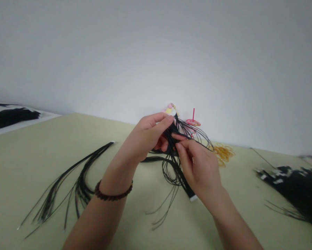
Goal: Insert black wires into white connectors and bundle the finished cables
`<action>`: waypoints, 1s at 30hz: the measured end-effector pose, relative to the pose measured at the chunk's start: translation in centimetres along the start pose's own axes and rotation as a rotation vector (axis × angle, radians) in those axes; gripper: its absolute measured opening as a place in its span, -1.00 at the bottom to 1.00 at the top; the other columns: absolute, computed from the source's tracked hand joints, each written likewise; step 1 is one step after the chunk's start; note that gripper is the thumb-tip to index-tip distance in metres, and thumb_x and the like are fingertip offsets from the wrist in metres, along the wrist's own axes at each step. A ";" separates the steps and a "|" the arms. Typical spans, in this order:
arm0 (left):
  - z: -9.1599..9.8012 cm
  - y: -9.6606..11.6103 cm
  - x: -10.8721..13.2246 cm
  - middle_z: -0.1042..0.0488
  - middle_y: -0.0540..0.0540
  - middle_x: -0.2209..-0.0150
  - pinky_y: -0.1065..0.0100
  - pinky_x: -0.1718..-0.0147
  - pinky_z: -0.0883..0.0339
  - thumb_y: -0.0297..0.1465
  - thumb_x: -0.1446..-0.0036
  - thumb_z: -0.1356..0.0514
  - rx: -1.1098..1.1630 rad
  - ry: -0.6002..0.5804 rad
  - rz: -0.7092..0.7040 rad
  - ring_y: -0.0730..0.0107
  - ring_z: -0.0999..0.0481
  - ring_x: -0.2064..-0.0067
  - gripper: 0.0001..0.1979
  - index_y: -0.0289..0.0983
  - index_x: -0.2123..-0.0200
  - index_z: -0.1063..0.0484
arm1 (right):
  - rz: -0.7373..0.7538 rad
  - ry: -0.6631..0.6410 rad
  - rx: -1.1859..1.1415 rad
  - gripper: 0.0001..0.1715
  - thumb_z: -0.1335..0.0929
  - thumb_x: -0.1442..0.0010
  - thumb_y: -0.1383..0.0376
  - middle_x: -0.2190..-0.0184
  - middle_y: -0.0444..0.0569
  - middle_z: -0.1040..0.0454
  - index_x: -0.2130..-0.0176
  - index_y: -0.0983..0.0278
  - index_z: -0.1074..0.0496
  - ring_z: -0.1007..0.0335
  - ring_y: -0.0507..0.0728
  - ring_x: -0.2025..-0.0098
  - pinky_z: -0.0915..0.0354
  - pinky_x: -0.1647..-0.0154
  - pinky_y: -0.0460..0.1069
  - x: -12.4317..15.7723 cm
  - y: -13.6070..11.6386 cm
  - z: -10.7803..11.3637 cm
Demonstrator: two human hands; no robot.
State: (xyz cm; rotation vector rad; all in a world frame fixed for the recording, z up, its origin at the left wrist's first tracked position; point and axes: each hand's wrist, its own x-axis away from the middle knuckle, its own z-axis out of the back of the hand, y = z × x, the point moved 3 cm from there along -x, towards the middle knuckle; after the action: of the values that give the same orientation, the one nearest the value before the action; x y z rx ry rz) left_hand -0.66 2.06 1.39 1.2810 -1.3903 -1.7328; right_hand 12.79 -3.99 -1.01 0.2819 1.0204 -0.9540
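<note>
Black cord bundle (172,136) pinched at 12 o'clock

Left hand (148,137) curls narrow around it, anchoring the strands; right hand (199,170) pinches the same cords, keeping them taut. Spare black cords (80,185) lie at 9 o'clock, amber rubber bands (223,154) at 1 o'clock

Behind the left hand (145,137), a pink ornament (169,108) is partly hidden; far right of it, black cords (291,187) blur off the edge

Black cords (171,167) block the centre — rubber bands (223,153) behind.
</note>
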 end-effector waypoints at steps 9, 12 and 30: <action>0.5 -0.5 -0.4 -0.53 -0.01 0.49 0.58 0.75 -0.05 -0.23 -0.18 -0.15 -0.055 0.057 0.011 0.65 -0.30 0.69 -0.79 -0.27 0.36 -0.35 | -0.005 -0.028 0.108 -0.88 -0.30 -0.21 0.39 0.44 -0.04 -0.54 0.22 0.34 -0.43 -0.43 0.05 0.51 -0.25 0.54 -0.08 0.4 -0.1 1.6; 1.0 -0.7 -0.5 -0.56 -0.04 0.46 0.57 0.75 -0.03 -0.23 -0.19 -0.15 -0.065 0.059 0.036 0.66 -0.29 0.70 -0.79 -0.27 0.36 -0.34 | -0.150 -0.118 -0.228 -0.77 -0.32 -0.20 0.41 0.52 -0.13 -0.51 0.11 0.27 -0.43 -0.42 0.02 0.53 -0.29 0.54 -0.10 0.4 0.8 3.4; 0.6 -0.5 0.0 -0.62 -0.12 0.39 0.60 0.75 -0.04 -0.23 -0.21 -0.14 0.051 -0.157 0.127 0.68 -0.28 0.70 -0.76 -0.31 0.37 -0.34 | -0.529 0.655 -0.993 -0.36 -0.08 -0.40 0.22 -0.04 -0.45 -0.43 0.39 -0.11 -0.62 -0.18 -0.27 0.59 0.25 0.60 0.03 1.6 11.6 13.3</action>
State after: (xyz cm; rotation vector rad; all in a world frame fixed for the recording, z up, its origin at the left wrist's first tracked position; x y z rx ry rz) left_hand -1.13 2.48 0.92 1.0774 -1.5784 -1.7518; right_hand 30.10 -6.17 2.27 -0.5758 2.1073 -0.7014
